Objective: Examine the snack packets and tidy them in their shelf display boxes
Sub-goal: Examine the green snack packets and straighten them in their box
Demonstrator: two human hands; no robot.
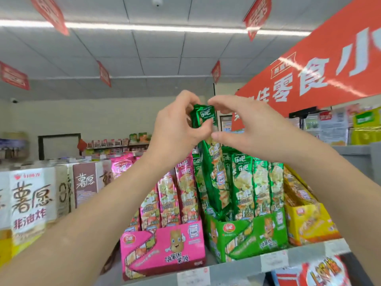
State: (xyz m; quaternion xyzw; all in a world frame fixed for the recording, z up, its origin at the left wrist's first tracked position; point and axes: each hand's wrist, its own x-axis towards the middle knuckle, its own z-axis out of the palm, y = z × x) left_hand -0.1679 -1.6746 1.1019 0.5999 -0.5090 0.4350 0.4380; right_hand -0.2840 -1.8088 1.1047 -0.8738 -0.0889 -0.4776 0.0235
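Note:
A long green snack packet (213, 178) is lifted partly out of the green display box (247, 234), its lower end still among the other green packets (257, 182). My left hand (177, 129) pinches the packet's top left corner. My right hand (247, 129) pinches its top right corner from the other side. Both hands are raised above the shelf. A pink display box (165, 246) full of pink packets (175, 195) stands to the left of the green one. On the right, a yellow display box (309, 221) holds yellow packets.
The boxes stand on a grey shelf (237, 267) with price labels along its front edge. White and brown snack cartons (31, 203) fill the shelf to the left. An orange banner (319, 65) hangs at the upper right. Red packaging (321, 271) shows on the shelf below.

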